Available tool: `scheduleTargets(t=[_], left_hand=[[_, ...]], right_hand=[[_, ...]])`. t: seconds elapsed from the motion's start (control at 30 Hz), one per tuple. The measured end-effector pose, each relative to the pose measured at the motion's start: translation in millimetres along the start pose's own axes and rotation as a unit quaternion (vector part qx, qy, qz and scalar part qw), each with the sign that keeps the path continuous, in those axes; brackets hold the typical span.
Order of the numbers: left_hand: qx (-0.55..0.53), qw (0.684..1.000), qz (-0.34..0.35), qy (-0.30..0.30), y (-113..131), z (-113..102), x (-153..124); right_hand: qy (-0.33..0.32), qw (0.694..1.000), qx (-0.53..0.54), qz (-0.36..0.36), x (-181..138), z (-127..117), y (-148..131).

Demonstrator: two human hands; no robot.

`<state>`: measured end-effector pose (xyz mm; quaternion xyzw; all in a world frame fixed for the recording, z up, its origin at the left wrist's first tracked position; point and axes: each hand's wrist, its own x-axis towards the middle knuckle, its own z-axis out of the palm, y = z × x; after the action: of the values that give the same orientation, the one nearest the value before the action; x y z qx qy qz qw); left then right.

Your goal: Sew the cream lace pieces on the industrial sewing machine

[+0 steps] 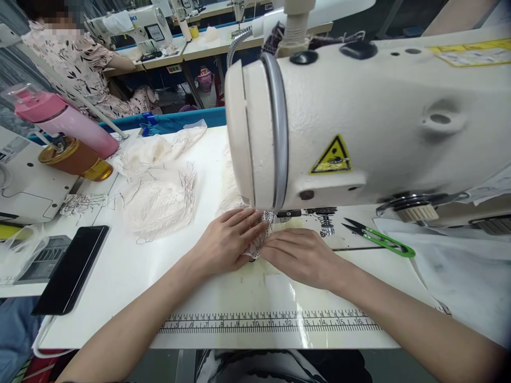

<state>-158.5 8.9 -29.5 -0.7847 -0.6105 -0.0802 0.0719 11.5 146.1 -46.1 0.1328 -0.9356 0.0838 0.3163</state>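
A narrow piece of white lace fabric (255, 246) lies at the front of the needle area of a cream sewing machine (359, 127). My left hand (229, 239) rests over its left side, fingers curved onto the lace and thumb at the near edge. From the right, my right hand (301, 255) has its fingers pressed together on the lace's edge. The two hands almost meet. The machine head covers the needle, and my fingers hide much of the lace. More pale lace (229, 183) runs behind my left hand, partly behind the machine head.
Green thread snips (385, 240) lie right of my right hand. Sheer lace pieces (159, 199) with loose threads are heaped at left. Further left are a black phone (72, 270), an amber cup (77, 159) and a pink bottle (64, 119). A printed ruler (271, 322) borders the front edge. Another person (75, 69) sits beyond.
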Motion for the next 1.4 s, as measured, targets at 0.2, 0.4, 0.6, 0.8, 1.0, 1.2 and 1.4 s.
scheduleTargets(t=[0.2,0.4,0.6,0.8,1.0,1.2,1.4], left_hand=[[0.007,1.000,-0.010,0.002,2.3,-0.4,1.0],[0.020,1.000,-0.019,0.005,5.0,-1.0,3.3],[0.028,0.998,-0.036,0.032,9.8,2.3,5.7],[0.035,0.997,-0.057,0.027,13.7,2.7,9.0],[0.053,0.996,-0.072,0.006,17.7,3.3,10.2],[0.057,0.995,-0.077,-0.012,19.7,4.1,10.9],[0.051,0.996,-0.077,-0.012,19.7,5.1,11.4]], right_hand=[[-0.006,1.000,-0.006,0.009,-1.9,0.0,0.0],[-0.007,1.000,-0.014,0.015,-3.5,-1.7,1.4],[-0.022,0.998,-0.024,0.057,-9.1,-5.6,3.8],[-0.034,0.996,-0.047,0.061,-10.4,-10.5,8.4],[-0.024,0.996,-0.064,0.056,-3.7,-18.5,13.2],[-0.003,0.989,-0.133,0.062,-1.8,-24.4,15.1],[-0.014,0.983,-0.157,0.097,-4.2,-26.7,16.8]])
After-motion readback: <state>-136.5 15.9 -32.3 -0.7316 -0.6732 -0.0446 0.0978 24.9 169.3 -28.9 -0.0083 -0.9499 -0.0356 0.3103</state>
